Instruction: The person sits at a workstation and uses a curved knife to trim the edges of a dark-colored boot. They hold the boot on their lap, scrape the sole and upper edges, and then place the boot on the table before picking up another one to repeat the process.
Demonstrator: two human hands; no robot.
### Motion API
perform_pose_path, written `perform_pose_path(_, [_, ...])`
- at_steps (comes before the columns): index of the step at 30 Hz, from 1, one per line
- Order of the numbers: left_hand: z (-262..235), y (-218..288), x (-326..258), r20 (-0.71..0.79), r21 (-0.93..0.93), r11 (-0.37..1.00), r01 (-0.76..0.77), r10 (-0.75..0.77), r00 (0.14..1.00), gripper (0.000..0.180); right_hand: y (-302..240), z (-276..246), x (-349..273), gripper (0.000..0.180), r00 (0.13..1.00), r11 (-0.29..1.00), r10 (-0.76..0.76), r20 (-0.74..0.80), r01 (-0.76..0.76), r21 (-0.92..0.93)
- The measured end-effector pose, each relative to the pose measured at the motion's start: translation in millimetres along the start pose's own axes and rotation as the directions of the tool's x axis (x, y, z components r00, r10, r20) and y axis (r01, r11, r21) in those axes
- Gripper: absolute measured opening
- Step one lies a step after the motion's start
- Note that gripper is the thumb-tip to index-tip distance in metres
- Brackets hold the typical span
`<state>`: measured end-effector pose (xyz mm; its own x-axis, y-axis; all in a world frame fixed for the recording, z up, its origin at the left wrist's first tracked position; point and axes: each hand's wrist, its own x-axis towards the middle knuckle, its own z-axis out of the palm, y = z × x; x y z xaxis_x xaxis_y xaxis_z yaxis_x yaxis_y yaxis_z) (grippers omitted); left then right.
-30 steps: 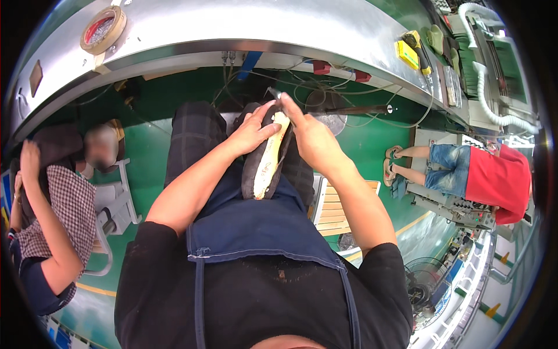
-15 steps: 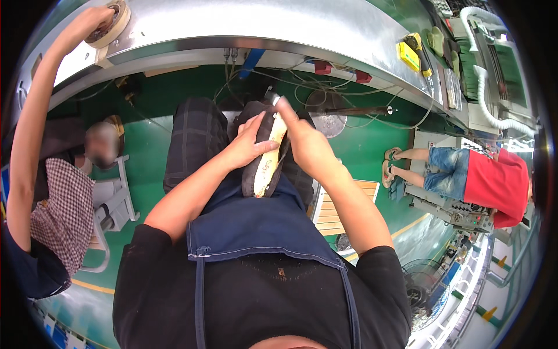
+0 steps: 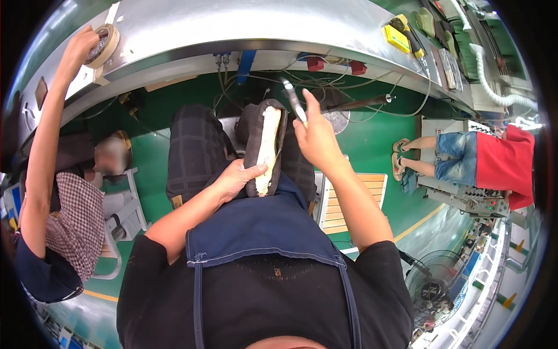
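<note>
A dark shoe upper (image 3: 252, 138) lies bottom up along my lap, its pale yellowish underside facing me and its toe pointing away. My left hand (image 3: 235, 179) is closed around the near end, thumb pressed on the pale underside. To the right of the shoe and apart from it, my right hand (image 3: 318, 139) grips a slim, shiny metal hand tool (image 3: 293, 100), angled up and to the left. Motion blurs the tool, so its exact kind is unclear. My right index finger stretches along beside it.
A metal workbench (image 3: 244, 23) runs across the far side, cables hanging beneath. On it lie a yellow box (image 3: 397, 38) and, at far left, a tan-rimmed round dish (image 3: 104, 46) with a co-worker's hand (image 3: 81, 47). A slatted stool (image 3: 357, 203) and fan (image 3: 433, 285) stand right.
My right hand and the tool have lifted away from the shoe to the right. My left hand has slid toward the shoe's near end, uncovering more of the underside.
</note>
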<state>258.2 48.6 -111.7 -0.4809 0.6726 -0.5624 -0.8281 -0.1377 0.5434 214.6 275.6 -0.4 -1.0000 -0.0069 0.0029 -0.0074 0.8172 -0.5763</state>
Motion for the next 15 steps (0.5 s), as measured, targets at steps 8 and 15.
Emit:
perform_pose_path(8, [38, 18, 32, 0.093, 0.548, 0.807, 0.221, -0.321, 0.943, 0.056, 21, -51, -53, 0.032, 0.875, 0.792, 0.406, 0.265, -0.481, 0.376])
perform_pose_path(15, [99, 93, 69, 0.616, 0.749, -0.204, -0.63, 0.564, 0.55, 0.05, 64, -35, -77, 0.024, 0.816, 0.755, 0.494, 0.3, -0.574, 0.317])
